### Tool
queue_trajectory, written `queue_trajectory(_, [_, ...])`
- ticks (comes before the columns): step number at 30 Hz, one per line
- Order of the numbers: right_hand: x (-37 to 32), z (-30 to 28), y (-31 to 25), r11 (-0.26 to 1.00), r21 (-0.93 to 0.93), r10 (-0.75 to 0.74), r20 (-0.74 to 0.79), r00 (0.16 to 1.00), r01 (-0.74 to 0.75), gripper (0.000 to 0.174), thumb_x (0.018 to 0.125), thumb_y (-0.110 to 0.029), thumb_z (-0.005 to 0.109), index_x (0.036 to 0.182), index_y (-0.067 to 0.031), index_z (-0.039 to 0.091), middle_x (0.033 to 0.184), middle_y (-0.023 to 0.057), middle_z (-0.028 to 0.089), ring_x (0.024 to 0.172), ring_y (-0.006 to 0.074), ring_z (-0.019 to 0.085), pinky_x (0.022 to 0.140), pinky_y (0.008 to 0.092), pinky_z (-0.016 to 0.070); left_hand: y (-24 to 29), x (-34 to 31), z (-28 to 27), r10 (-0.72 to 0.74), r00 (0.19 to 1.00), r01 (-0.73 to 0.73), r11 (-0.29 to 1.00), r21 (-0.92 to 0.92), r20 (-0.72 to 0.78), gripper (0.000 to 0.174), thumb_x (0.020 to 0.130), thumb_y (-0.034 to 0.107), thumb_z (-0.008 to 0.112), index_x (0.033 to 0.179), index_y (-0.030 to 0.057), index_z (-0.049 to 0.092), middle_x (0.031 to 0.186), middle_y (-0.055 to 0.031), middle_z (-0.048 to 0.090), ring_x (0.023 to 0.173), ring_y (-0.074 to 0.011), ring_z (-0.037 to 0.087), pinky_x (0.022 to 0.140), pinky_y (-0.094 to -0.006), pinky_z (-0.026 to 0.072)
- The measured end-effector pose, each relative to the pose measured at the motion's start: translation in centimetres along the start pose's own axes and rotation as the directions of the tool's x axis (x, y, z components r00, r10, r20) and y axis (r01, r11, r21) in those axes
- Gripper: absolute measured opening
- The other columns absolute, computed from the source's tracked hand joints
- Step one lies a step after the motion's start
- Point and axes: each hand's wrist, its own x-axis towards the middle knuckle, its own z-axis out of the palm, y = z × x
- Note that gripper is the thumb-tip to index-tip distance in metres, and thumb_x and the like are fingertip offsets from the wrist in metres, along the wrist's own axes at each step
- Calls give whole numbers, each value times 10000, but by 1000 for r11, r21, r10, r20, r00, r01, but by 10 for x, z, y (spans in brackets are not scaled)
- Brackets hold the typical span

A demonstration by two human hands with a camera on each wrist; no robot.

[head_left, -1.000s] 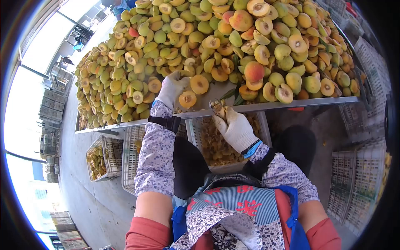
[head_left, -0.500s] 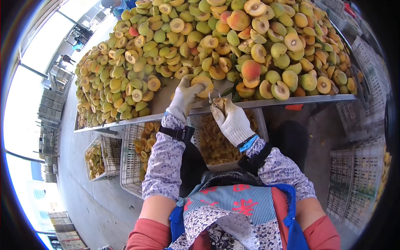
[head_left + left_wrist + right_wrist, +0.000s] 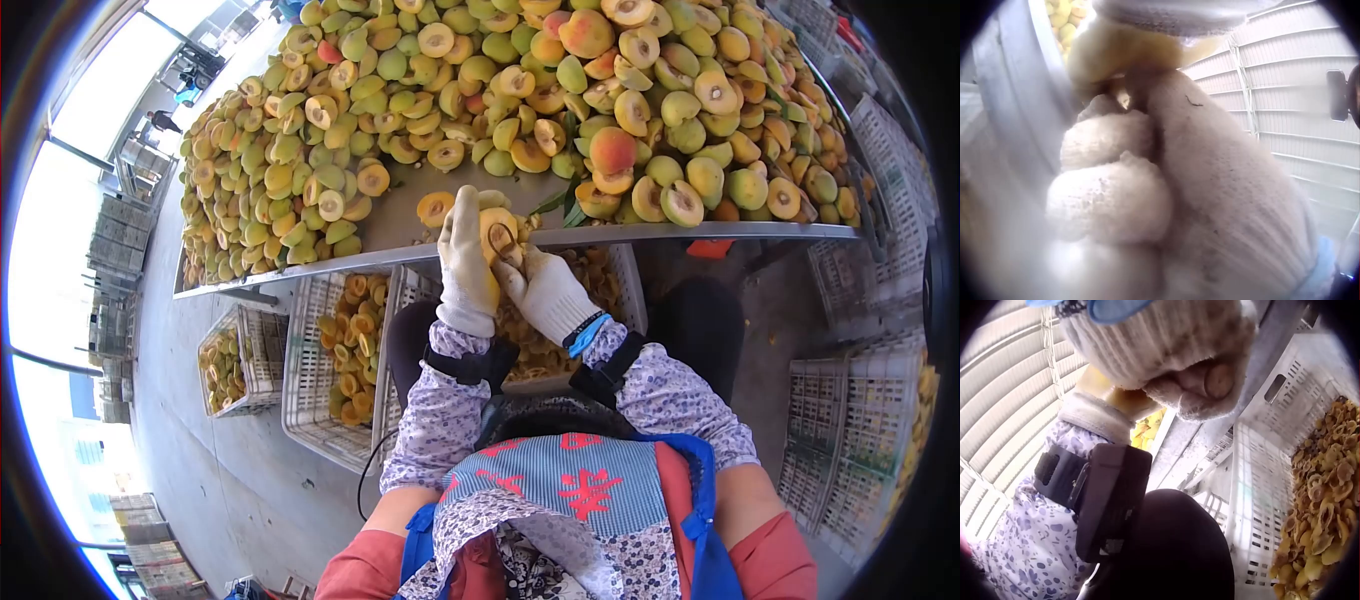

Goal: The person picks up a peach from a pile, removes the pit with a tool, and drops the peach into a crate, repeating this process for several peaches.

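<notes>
Near the table's front edge, my gloved left hand (image 3: 466, 275) holds a yellow peach half (image 3: 494, 222) with its cut face toward my right hand. My gloved right hand (image 3: 552, 298) grips a looped metal pitting tool (image 3: 502, 240), whose curved loop overlaps the cut face. The round end of the tool's handle (image 3: 1218, 381) pokes out of my right glove in the right wrist view. Blurred close up in the left wrist view is the yellow fruit (image 3: 1122, 53). Another peach half (image 3: 434, 208) lies on the metal table just beyond my left hand.
A large heap of peach halves (image 3: 440, 95) covers most of the metal table (image 3: 400, 215). Below its edge, a white crate (image 3: 1260, 487) contains brownish fruit scraps. Crates (image 3: 325, 400) of peach halves stand at left, and stacked crates (image 3: 840, 440) at right.
My left hand went from the fruit on the table, took a peach half, and brought it right and nearer to the tool. My right hand has stayed almost in place, still gripping the pitting tool.
</notes>
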Motion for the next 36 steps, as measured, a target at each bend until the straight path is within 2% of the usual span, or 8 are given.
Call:
queue_trajectory(15, [-13, 29, 11, 922, 388, -34, 84, 996, -2, 399, 1012, -388, 557, 1036, 8, 595, 797, 150, 675, 665, 279, 653, 629, 401, 527, -1, -3, -3, 1, 999, 4, 993, 118, -46, 449, 1018, 357, 569, 835, -41, 665, 737, -112, 669, 600, -198, 654, 562, -295, 540])
queue_trajectory(18, [-18, -19, -30, 468, 583, 194, 665, 721, -664, 413, 1014, -490, 558, 878, -100, 544, 624, -10, 484, 488, 120, 441, 460, 311, 401, 2, -3, -8, -13, 1000, 12, 998, 64, 13, 471, 1025, 372, 542, 831, -41, 663, 743, -128, 667, 599, -223, 665, 558, -311, 546])
queue_trajectory(22, [-18, -32, -32, 159, 534, 57, 835, 548, -830, 408, 1045, -514, 465, 857, -153, 490, 627, -76, 363, 463, 57, 314, 438, 238, 290, -5, 4, -19, -37, 995, 29, 996, 79, 91, 463, 1029, 394, 517, 859, -19, 641, 766, -140, 658, 602, -255, 669, 554, -342, 552])
queue_trajectory(25, [-12, -30, -27, 246, 546, 12, 824, 566, -801, 436, 1035, -529, 477, 863, -130, 512, 636, -71, 394, 469, 56, 325, 436, 239, 292, -2, -2, -14, -125, 991, 129, 987, -101, 40, 431, 1020, 432, 513, 922, 23, 609, 824, -130, 647, 637, -272, 670, 568, -369, 561])
queue_trajectory(28, [-10, -15, -8, 692, 538, 40, 638, 769, -482, 447, 1018, -498, 515, 926, -68, 596, 658, 33, 570, 488, 172, 520, 465, 329, 414, -2, -1, -14, -156, 988, 151, 969, -194, -13, 418, 1005, 478, 523, 977, 65, 580, 891, -117, 632, 692, -281, 673, 599, -390, 574])
queue_trajectory(31, [-14, -1, 23, 963, -152, -163, 326, 931, 221, 414, 992, -432, 546, 1041, -38, 659, 822, 160, 708, 733, 315, 693, 634, 426, 533, 9, 4, -19, -42, 991, 23, 988, -152, -124, 407, 1002, 472, 540, 1021, 66, 567, 932, -111, 625, 719, -282, 671, 639, -407, 590])
queue_trajectory(32, [-16, -29, -14, 928, -370, 143, 444, 885, 35, 374, 955, -404, 561, 1135, -99, 684, 986, 179, 719, 962, 348, 687, 803, 467, 547, 15, 6, -30, 13, 995, -25, 991, -129, -95, 392, 1018, 450, 521, 1036, 66, 597, 954, -109, 646, 738, -274, 676, 666, -401, 591])
queue_trajectory(36, [-23, -42, 3, 890, -456, 166, 383, 909, 30, 363, 947, -432, 549, 1146, -169, 702, 997, 143, 729, 935, 344, 690, 813, 479, 547, 63, 5, -101, 371, 875, -208, 868, 450, -312, 439, 1039, 428, 497, 1043, 31, 685, 1034, -151, 687, 848, -286, 695, 727, -387, 571])
